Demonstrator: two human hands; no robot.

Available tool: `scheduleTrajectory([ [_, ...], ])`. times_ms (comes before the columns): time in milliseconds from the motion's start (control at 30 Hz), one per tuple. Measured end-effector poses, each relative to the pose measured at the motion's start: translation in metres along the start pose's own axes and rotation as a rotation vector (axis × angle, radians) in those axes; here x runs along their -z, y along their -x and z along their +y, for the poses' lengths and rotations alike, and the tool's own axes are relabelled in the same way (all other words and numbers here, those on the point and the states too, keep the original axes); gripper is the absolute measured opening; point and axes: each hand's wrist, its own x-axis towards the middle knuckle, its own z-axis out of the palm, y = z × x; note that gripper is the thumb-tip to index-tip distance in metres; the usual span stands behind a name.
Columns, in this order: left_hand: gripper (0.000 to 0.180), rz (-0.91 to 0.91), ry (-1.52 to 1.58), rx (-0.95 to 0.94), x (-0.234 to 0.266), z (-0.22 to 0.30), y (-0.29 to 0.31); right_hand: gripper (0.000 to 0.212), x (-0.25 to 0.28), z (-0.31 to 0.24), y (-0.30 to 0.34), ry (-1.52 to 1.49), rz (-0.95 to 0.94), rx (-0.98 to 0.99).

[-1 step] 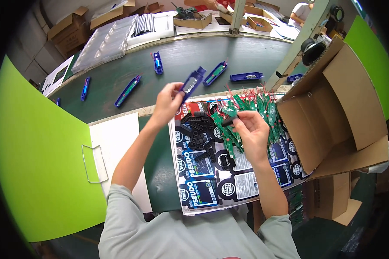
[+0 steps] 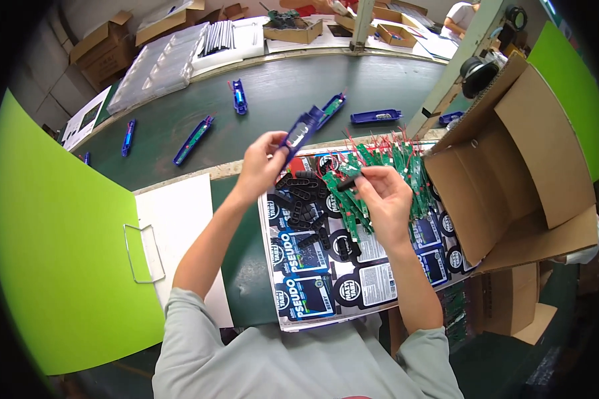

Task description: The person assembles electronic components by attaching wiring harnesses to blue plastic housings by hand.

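My left hand [image 2: 265, 166] pinches a blue plastic shell [image 2: 301, 133] by its near end. The shell is long and hollow, with a pale lengthwise opening, and is held tilted above the workbench's near edge. Between the thumb and fingers of my right hand [image 2: 387, 199] is a small black plastic piece [image 2: 348, 183]. It hovers over a heap of green circuit boards [image 2: 373, 158] with red wires. To the left of those boards lies a pile of similar black pieces [image 2: 304, 211], on a printed sheet [image 2: 373, 269]. The shell and the black piece are apart.
Several blue shells, one with a green board inside [image 2: 193, 141], lie along the dark green belt [image 2: 273, 126]. An open cardboard box [image 2: 486, 199] stands at the right, beside a metal post [image 2: 446, 80]. A bright green panel [image 2: 66, 253] rises at the left. Other people work beyond.
My left hand has brought the blue shell slightly nearer and to the right. My right hand still grips the black piece, barely moved. The whole view has shifted a little.
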Motion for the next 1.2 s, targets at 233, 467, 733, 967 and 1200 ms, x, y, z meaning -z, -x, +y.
scheduleTrajectory([
  [233,0.033,-0.165,0.36,0.112,-0.048,0.045,0.049,0.012,-0.023,-0.009,-0.025,0.609,0.113,0.417],
  [467,0.02,-0.062,0.163,0.061,-0.059,0.043,0.055,0.012,-0.028,-0.007,-0.016,0.92,0.137,0.524],
  [733,0.017,0.03,-0.03,-0.129,-0.059,0.055,0.059,0.045,-0.014,-0.008,-0.022,0.536,0.124,0.181],
  [967,0.02,-0.039,0.232,0.113,-0.054,0.04,0.055,0.025,0.039,-0.008,-0.033,0.336,0.078,0.095],
  [1200,0.023,-0.054,0.362,0.163,-0.05,0.049,0.051,0.026,0.101,0.012,-0.047,0.803,0.19,-0.034],
])
